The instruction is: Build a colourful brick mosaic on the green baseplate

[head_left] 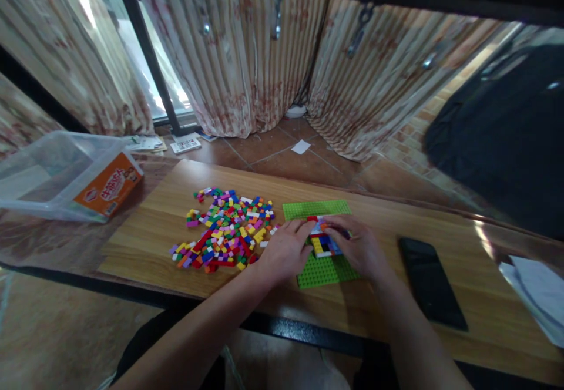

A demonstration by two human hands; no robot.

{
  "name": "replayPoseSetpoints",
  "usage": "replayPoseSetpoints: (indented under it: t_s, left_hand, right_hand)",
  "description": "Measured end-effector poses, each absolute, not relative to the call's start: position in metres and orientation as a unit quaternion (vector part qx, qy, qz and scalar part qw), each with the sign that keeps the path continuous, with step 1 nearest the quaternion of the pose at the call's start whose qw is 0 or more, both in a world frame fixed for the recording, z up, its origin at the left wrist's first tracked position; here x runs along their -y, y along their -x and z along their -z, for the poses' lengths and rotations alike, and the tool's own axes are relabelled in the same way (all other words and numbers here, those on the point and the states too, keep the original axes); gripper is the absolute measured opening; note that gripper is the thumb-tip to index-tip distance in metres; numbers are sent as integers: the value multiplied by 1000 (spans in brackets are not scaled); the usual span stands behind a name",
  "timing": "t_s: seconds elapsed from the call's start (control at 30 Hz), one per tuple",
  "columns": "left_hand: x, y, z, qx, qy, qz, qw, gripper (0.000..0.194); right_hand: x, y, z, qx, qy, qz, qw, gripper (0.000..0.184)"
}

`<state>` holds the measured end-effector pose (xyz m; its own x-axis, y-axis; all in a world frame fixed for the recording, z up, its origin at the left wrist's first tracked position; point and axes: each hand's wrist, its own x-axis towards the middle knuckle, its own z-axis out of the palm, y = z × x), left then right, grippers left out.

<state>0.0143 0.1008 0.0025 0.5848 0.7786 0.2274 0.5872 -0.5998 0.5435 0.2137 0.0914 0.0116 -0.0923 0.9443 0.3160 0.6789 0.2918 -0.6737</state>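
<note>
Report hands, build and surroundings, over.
Left hand and right hand at brick build. Build on green baseplate, partly hidden by fingers. Loose bricks left, phone right, both off baseplate.

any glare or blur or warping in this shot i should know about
Head view: bright glare on the table's right side, near the papers; daylight blown out in the window gap at left; soft shadow below the green baseplate; small bricks slightly soft, studs hard to separate; wide-angle stretch toward the edges.

Studded matt green plastic baseplate [328,272], smooth wood-grain board [150,231], glossy black phone [432,283], pleated cloth curtains [238,55], clear plastic bin [57,167]
</note>
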Motion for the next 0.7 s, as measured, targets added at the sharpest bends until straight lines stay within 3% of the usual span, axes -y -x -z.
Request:
replayPoseSetpoints:
  t_s: [0.27, 0.5, 0.7]
  left_hand:
    - [-105, -24, -7, -427, -836, -280, 201, 36]
    - [-105, -43, -11, -456, -827, -285, 162, 28]
    - [-110, -57, -23, -483, -836, -245, 90, 14]
  right_hand:
    - [-86, -233, -24, 604, 658, -113, 435, 27]
    - [-82, -228, -17, 598, 693, -163, 368, 37]
    - [-77, -231, -25, 602, 684, -178, 372, 35]
